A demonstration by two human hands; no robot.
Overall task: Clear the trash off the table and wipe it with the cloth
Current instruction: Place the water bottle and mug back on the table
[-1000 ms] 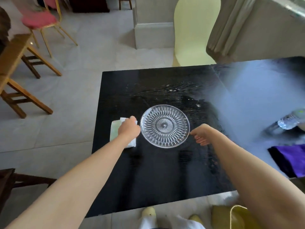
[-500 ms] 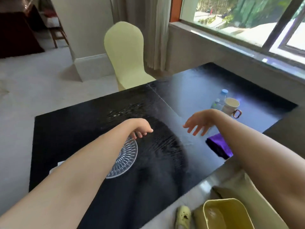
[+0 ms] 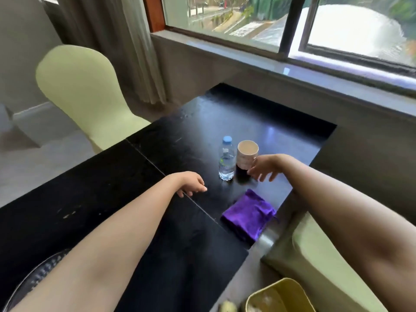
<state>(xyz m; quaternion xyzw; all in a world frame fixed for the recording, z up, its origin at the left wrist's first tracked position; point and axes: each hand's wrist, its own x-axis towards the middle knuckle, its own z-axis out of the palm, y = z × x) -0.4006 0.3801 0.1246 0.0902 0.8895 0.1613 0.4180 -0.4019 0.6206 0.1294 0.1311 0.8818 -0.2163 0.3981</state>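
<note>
A small clear water bottle (image 3: 226, 161) with a blue cap stands on the black table (image 3: 90, 188), beside a pale mug (image 3: 246, 154). My right hand (image 3: 264, 166) hovers just right of the mug with fingers spread, holding nothing. My left hand (image 3: 192, 183) hangs over the table's seam, left of the bottle, fingers loosely curled and empty. A folded purple cloth (image 3: 247, 216) lies near the table's right edge, in front of my right hand. The glass plate (image 3: 33, 280) shows at the bottom left, partly hidden by my left arm.
A pale yellow chair (image 3: 83, 91) stands behind the table at the left. A yellow bin (image 3: 281, 296) sits on the floor at the bottom right next to a yellow-green seat (image 3: 315, 248). A window ledge (image 3: 270, 70) runs behind the table.
The view has swung right from the plate toward the bottle, mug and purple cloth. My left hand left the white cloth beside the plate, and both hands moved toward the bottle and mug.
</note>
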